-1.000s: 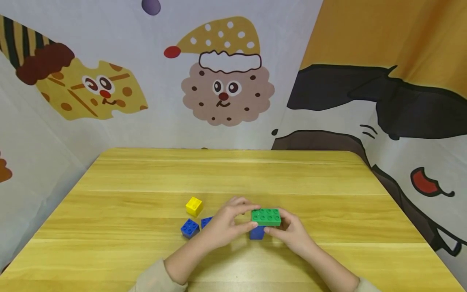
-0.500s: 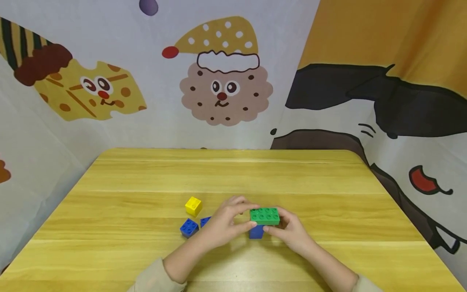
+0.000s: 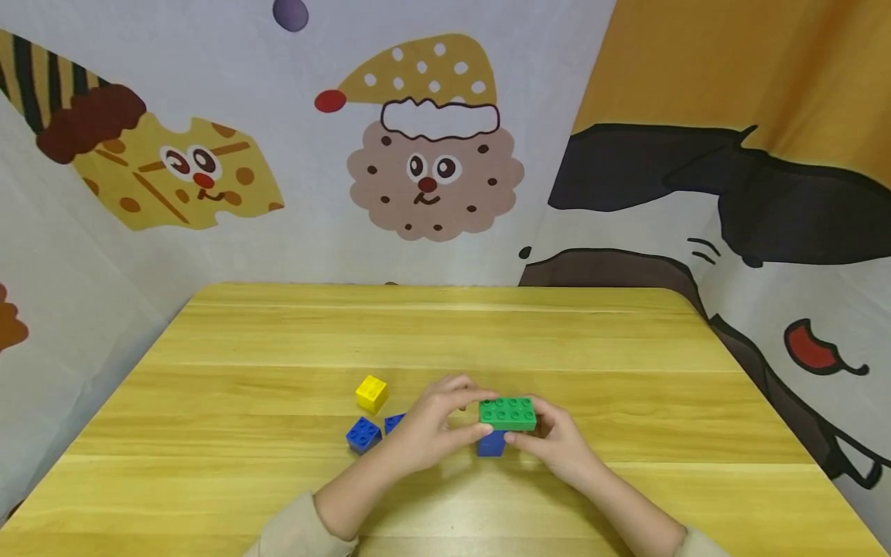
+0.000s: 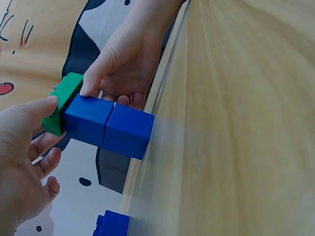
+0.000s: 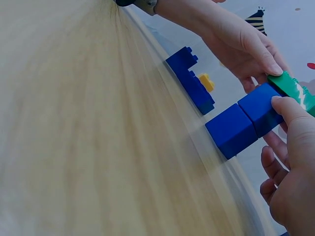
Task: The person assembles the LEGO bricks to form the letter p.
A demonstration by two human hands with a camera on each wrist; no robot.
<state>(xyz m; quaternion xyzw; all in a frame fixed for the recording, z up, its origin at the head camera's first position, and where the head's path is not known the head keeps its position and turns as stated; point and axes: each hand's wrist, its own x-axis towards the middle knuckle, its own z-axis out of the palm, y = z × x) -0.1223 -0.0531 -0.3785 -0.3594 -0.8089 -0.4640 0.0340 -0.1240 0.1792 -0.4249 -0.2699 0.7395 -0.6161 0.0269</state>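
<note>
An oblong green brick (image 3: 508,415), with 8 studs in 2 rows, lies level on the upper blue brick (image 4: 88,119) and overhangs it to the right; a white zigzag marks 1 side. The upper blue brick, plain-sided and boxy, sits squarely on a matching lower blue brick (image 4: 128,132), upright on the bench (image 3: 445,333).

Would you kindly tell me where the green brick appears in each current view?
Head: the green brick is right of centre, in the lower half.
Left wrist: the green brick is left of centre.
Right wrist: the green brick is at the right edge.
Shared landmark: the blue stack adjoining it.
</note>
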